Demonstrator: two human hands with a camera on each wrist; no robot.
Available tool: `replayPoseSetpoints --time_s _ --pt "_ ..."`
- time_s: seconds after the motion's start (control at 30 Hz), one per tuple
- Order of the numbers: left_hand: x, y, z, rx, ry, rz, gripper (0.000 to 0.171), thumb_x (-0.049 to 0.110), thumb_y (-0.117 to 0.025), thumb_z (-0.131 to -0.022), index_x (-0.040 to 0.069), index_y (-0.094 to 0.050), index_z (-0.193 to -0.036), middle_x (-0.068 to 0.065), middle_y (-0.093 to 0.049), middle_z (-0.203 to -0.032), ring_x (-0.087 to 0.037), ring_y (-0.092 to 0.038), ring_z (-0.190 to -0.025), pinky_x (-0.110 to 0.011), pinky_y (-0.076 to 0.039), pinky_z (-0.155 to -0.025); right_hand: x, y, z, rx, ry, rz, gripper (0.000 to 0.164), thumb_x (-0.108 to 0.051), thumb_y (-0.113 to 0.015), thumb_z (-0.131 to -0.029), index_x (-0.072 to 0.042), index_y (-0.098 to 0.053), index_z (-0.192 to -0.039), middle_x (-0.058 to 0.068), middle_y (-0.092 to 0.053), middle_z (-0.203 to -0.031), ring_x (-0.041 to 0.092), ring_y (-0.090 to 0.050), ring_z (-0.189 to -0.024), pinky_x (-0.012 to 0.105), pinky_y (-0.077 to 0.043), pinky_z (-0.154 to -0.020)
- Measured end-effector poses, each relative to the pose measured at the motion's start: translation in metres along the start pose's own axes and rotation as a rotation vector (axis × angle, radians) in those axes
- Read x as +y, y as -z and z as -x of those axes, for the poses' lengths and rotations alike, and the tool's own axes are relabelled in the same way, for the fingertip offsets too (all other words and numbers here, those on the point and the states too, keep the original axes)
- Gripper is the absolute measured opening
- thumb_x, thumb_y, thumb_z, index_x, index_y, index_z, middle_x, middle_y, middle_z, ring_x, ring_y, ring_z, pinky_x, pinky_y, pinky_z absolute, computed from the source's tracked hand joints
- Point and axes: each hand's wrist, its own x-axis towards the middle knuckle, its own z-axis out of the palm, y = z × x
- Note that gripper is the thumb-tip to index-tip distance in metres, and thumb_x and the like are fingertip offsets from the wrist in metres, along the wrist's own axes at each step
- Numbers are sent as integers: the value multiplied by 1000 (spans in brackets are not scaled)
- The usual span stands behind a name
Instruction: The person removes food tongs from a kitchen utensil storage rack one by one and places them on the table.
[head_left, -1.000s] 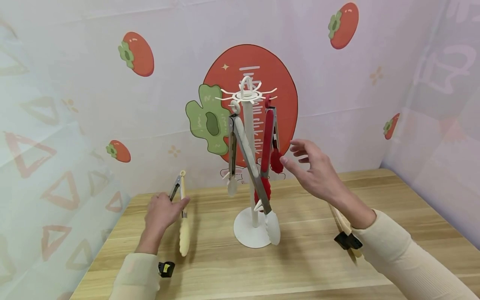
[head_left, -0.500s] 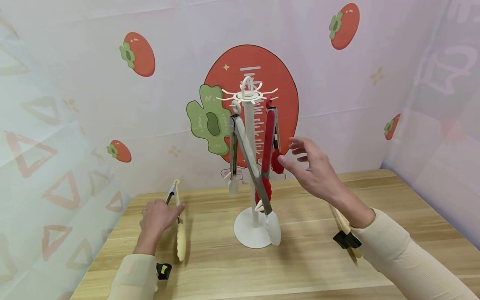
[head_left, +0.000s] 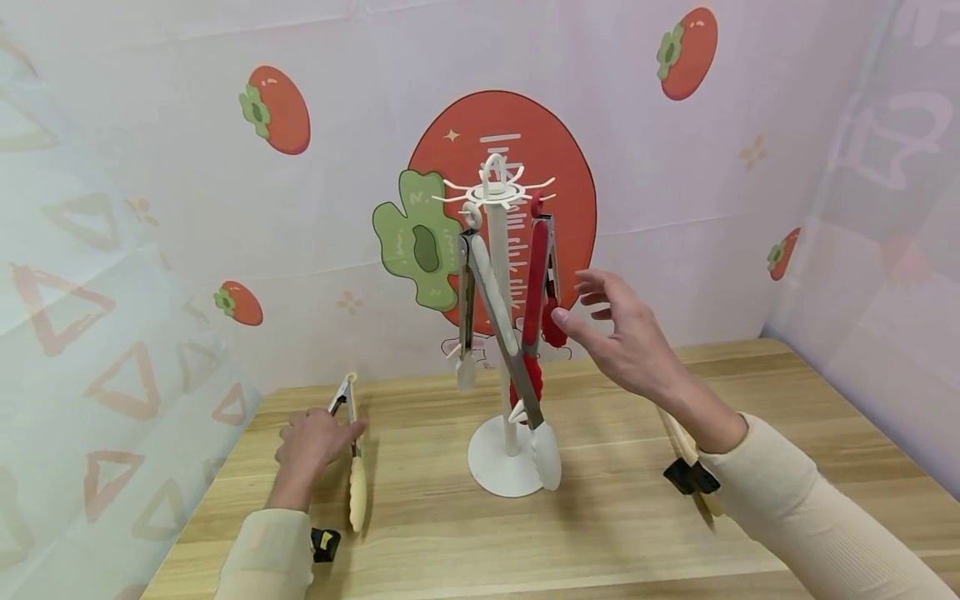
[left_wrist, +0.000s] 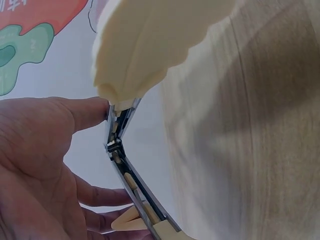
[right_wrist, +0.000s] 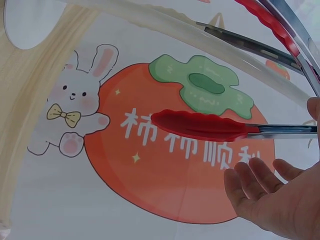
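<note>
On the left side of the table, my left hand [head_left: 311, 442] grips cream-tipped tongs [head_left: 358, 496], their two arms spread apart and the scalloped head pointing toward me. In the left wrist view the thumb touches one metal arm beside the cream head [left_wrist: 150, 45], while the fingers lie along the other arm. My right hand [head_left: 617, 337] hangs in the air with loosely bent fingers, holding nothing, close to the red tongs [head_left: 536, 275]. Those red tongs and a grey-white pair [head_left: 495, 287] hang from the hooks of a white rotating-style rack [head_left: 501, 467].
Another cream pair of tongs [head_left: 712, 505] lies on the wooden table [head_left: 420, 550] at the right, partly hidden by the right forearm. Black camera mounts [head_left: 324, 544] sit at both wrists. A cloth with persimmon prints [head_left: 337, 208] closes off the back and sides.
My left hand has lowered the cream tongs and moved slightly left, so their ring end sits lower now. The right hand has barely shifted, slightly toward the red tongs.
</note>
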Motion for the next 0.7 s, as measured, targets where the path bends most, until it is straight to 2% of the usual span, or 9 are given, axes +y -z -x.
replayPoseSetpoints --time_s 0.3,0.7 --pt "0 -4 -4 -55 20 -41 92 68 -54 -78 -17 -47 -112 -42 -36 -108 -57 -38 -98 -64 -39 -68 -5 -1 -2 -9 5 -1 59 -31 -62 -90 -5 -37 -138 9 -49 -122 25 -45 -112 43 -42 -90" --pt "-2 -9 -4 -66 21 -44 93 66 -56 -79 -18 -43 -118 -45 -34 -113 -61 -34 -103 -70 -35 -74 -9 -4 -6 -10 33 6 59 -32 -61 -90 -5 -38 -137 8 -49 -121 22 -46 -111 42 -43 -89"
